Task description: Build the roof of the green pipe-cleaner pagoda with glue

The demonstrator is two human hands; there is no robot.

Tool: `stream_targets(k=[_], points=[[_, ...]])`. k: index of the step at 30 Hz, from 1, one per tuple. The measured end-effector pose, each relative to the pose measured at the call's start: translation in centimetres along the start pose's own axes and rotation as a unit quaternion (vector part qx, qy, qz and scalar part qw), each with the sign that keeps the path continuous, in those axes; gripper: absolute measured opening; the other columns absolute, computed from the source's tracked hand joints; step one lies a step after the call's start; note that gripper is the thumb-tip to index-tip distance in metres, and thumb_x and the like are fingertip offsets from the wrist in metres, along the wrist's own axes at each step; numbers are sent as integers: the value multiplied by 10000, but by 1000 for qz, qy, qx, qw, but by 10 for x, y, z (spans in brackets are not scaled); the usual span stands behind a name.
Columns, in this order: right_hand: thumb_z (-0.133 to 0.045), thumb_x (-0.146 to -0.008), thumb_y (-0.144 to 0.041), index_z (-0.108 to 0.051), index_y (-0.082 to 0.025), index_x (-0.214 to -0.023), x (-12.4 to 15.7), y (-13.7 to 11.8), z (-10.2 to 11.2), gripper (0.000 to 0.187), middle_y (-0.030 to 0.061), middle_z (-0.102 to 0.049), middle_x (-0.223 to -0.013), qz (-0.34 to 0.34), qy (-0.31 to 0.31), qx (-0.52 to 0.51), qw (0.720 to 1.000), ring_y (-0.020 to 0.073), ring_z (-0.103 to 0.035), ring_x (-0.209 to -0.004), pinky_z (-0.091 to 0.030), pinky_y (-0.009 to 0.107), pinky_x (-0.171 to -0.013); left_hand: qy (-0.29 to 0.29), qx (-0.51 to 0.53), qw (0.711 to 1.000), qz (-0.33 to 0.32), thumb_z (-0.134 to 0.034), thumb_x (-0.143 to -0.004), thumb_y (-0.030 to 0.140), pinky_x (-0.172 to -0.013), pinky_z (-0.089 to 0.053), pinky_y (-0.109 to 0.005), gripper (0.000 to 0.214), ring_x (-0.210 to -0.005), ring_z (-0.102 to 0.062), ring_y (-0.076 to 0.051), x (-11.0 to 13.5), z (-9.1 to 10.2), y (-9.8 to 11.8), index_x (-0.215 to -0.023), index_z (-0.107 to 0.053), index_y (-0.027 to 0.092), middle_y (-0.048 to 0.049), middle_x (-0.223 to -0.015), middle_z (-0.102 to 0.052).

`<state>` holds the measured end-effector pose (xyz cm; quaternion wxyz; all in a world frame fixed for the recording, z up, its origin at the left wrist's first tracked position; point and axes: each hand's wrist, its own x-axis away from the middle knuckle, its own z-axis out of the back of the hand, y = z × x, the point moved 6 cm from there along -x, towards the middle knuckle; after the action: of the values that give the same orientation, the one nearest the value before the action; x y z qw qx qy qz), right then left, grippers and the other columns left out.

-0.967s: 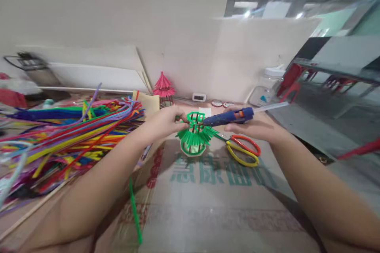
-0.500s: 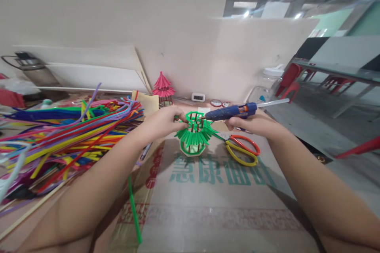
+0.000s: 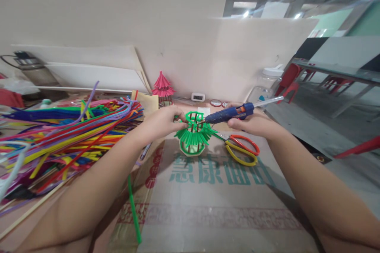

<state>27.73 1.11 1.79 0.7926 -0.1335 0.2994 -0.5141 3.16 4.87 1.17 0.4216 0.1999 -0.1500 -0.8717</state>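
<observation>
A small green pagoda model [image 3: 193, 136] made of pipe cleaners and thin sticks stands on a flattened cardboard sheet [image 3: 213, 197]. My left hand [image 3: 164, 120] is closed on its upper green ring from the left. My right hand [image 3: 252, 123] grips a blue hot glue gun [image 3: 228, 113], a clear glue stick jutting from its back. The gun's nozzle touches the right side of the upper ring.
A big heap of coloured pipe cleaners [image 3: 65, 134] fills the left. Red and yellow scissors [image 3: 242, 149] lie right of the model. A loose green pipe cleaner [image 3: 134, 209] lies near me. A pink pagoda [image 3: 163, 87], a small clock [image 3: 198, 97] and a plastic jar [image 3: 267, 85] stand at the back.
The glue gun has tilted and edged a little, its nozzle staying at the ring. My left hand keeps its hold on the model.
</observation>
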Motion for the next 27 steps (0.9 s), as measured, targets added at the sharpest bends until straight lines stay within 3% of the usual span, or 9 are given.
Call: stream_targets(k=[9,13,16,20,27], points=[[-598,-774,-606,-686,-215,-1161,-1,-1,-2,557,46,-723,-856,-13,-19,-7,1000,223,-645,-724,-533,363,-716,-2,-3,1000,-5,-665,-803,335,-707,-438,-279,156,-808,-631,-195,-1,-1,0,-801,-699,183,-27,-855,-704],[-602,-786,-590,-705,-218,-1111,-1,1,-3,505,54,-738,-888,-34,-35,1,999,233,-662,-769,-533,356,-724,-2,-1,1000,-9,-662,-807,351,-703,-435,-275,173,-809,-629,-193,-1,-1,1,-791,-699,183,-23,-852,-702],[-601,-787,-592,-719,-215,-1063,-1,3,-4,482,56,-736,-857,-47,-43,6,998,232,-660,-757,-525,350,-706,1,-1,1000,-10,-663,-808,358,-706,-434,-273,179,-813,-631,-192,0,0,2,-791,-705,185,-21,-856,-707],[-608,-782,-598,-697,-211,-1137,0,6,-4,532,49,-714,-774,-65,-45,-5,997,232,-644,-701,-506,350,-659,1,0,1000,-11,-654,-814,364,-698,-436,-270,187,-811,-631,-191,0,0,0,-809,-713,187,-24,-864,-708],[-672,-787,-544,-724,-249,-1072,-1,6,-3,414,44,-759,-916,-21,-23,-40,999,258,-676,-845,-528,364,-761,-1,9,1000,-10,-651,-808,363,-685,-430,-263,187,-795,-627,-187,0,-1,2,-795,-704,184,-22,-837,-701]])
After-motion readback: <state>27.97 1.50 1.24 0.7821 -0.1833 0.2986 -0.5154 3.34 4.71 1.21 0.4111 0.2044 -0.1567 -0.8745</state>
